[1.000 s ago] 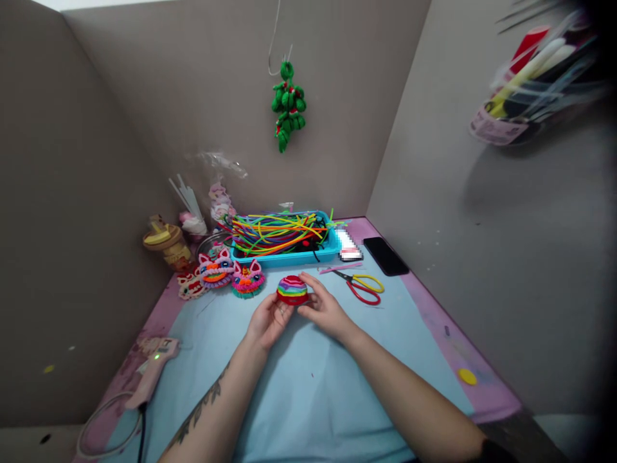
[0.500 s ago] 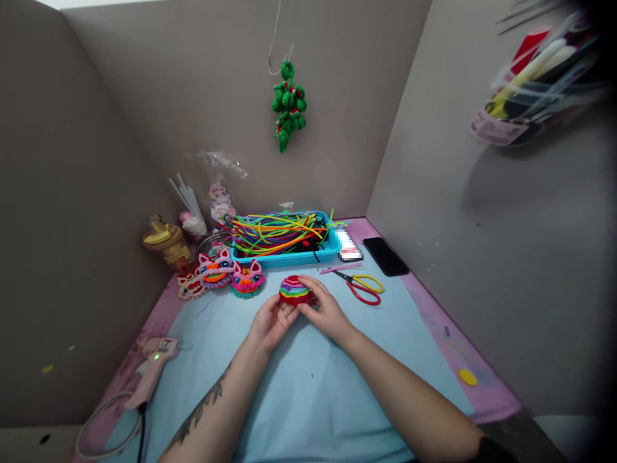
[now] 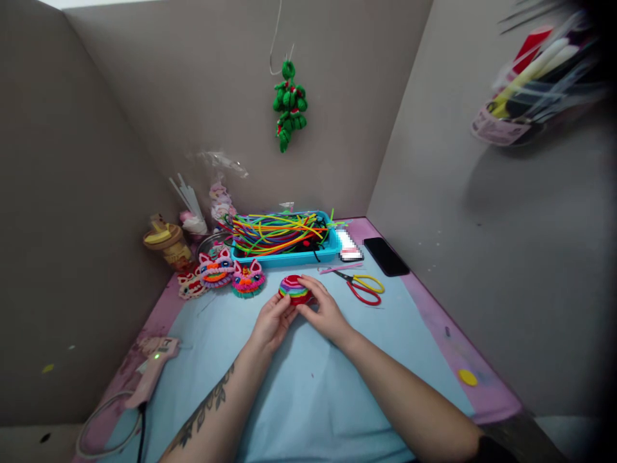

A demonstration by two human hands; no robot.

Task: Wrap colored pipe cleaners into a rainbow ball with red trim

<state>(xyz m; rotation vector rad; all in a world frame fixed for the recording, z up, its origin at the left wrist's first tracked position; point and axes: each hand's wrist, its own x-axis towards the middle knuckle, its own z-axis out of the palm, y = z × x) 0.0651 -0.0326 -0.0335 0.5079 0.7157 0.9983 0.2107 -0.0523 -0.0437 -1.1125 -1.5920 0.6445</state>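
Observation:
A small rounded piece in rainbow stripes (image 3: 294, 290), red at its top and lower edge, is held between both hands above the blue cloth. My left hand (image 3: 274, 319) grips it from the lower left, with the thumb on its front. On the right side, my right hand (image 3: 326, 310) holds the same piece, fingers over its top right and thumb at its lower edge. Just right of the hands lie scissors (image 3: 364, 289) with one yellow and one red handle. Left of them sits a pink lion-like head (image 3: 248, 279) of fuzzy stems.
Behind the hands stands a blue tray (image 3: 284, 260) of colourful stems. A black phone (image 3: 386, 256) lies at the back right. A pink glue gun (image 3: 153, 373) with its cable is at the left. Green leaves (image 3: 290, 106) hang on the wall, and a pen holder (image 3: 501, 127) is at upper right.
My left thumb has come up onto the front of the striped piece, and the left hand has turned slightly. My right hand has hardly moved.

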